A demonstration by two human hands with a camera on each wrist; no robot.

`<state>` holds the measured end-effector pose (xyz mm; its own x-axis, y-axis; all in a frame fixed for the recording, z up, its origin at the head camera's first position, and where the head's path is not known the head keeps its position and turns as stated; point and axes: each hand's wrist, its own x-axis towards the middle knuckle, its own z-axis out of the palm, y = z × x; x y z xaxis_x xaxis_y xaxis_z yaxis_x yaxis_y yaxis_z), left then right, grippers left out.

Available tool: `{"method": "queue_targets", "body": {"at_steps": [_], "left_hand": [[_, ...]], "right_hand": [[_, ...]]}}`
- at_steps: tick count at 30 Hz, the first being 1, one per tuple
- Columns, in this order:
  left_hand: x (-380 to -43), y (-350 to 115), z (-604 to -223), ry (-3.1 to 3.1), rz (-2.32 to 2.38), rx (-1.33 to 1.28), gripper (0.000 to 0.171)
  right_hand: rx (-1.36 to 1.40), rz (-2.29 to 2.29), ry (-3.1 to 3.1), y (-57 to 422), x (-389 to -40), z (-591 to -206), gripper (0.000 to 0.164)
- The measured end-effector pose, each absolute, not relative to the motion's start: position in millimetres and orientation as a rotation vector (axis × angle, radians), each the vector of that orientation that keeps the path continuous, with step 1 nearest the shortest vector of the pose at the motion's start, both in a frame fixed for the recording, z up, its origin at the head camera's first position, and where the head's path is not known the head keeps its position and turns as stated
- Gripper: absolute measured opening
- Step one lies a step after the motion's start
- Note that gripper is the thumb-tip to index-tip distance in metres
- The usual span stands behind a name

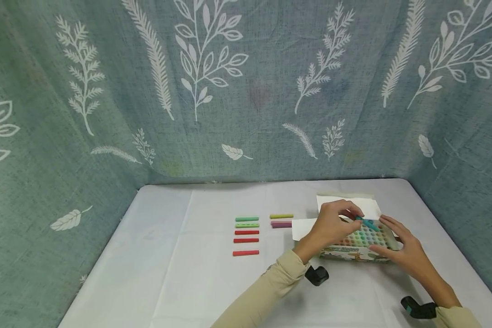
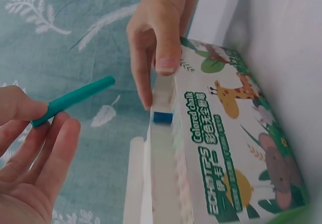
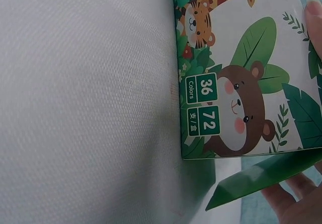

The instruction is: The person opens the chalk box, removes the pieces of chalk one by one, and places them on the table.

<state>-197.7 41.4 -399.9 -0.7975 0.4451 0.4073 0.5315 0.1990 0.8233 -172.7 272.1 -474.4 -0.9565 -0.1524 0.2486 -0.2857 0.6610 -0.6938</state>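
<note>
My left hand (image 1: 332, 225) pinches a teal chalk stick (image 2: 75, 100) between thumb and fingertips, over the open top of a chalk box (image 1: 352, 254). In the left wrist view the stick is apart from the box, tilted. Animals and "Colored chalk" are printed on the box front. My right hand (image 1: 407, 250) grips the box's right end, thumb at the front and fingers toward the back. Rows of coloured chalk ends (image 1: 358, 239) fill the box. A blue chalk stick (image 2: 162, 118) pokes up above the rim in the left wrist view.
Left of the box, red chalk sticks (image 1: 246, 240) lie in a column below a green stick (image 1: 247, 219) and a light green one (image 1: 247, 225). Beside them lie a yellow stick (image 1: 281, 216) and purple chalk (image 1: 281, 224). White box flaps (image 1: 303, 228) stick out. A leaf-patterned curtain (image 1: 246, 91) surrounds the table.
</note>
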Motion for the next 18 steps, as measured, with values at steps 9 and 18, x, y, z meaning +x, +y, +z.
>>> {"method": "queue_targets", "body": {"at_steps": [9, 18], "left_hand": [[-195, 21, -402, -2.312, -1.858, -0.926, 0.008], [-191, -6, -402, -2.296, -1.903, -0.896, 0.009]], "right_hand": [[0.327, 1.159, -2.713, 272, -169, -475, 0.084], [0.335, 1.171, -2.711, 269, -170, -472, 0.084]]}}
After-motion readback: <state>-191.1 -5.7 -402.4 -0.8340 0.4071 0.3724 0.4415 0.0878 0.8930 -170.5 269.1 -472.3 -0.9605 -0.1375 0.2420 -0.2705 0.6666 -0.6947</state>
